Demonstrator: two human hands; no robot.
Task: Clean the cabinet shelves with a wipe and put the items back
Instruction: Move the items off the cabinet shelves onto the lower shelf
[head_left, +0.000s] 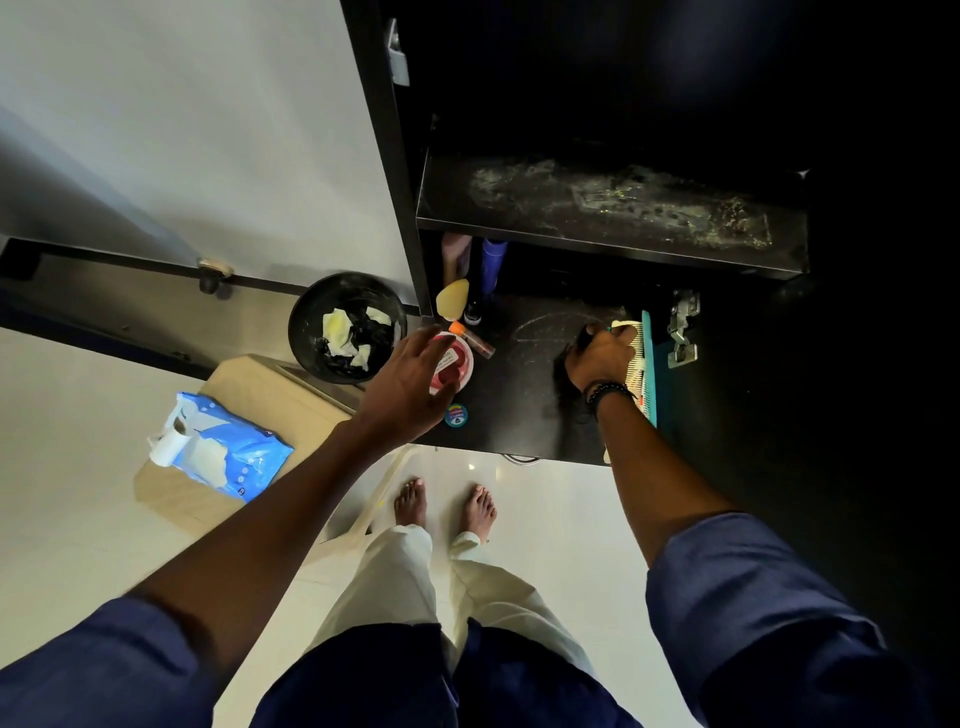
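Plainly, left hand (410, 382): open, fingers spread over the red tub (453, 366); could knock the orange-capped tube (471, 338) off the lower shelf (524, 415)
Right hand (597, 356): closed round combs (635, 358); might drop them

Dusty matt black shelf (613, 208)

We stand barefoot before the open cabinet's lower shelf (524, 415), both arms stretched forward and down from rolled dark-blue sleeves. Our left hand (410, 384) hovers over the shelf's front left part, palm down, fingers spread and loosely curved, closed on nothing we can make out. Our right hand (602, 358), a beaded band at the wrist, reaches deeper along the shelf's right side, knuckles up and fingers curled under; whether they grip anything cannot be told, and our two feet (441, 506) are planted side by side just short of the shelf's front edge.
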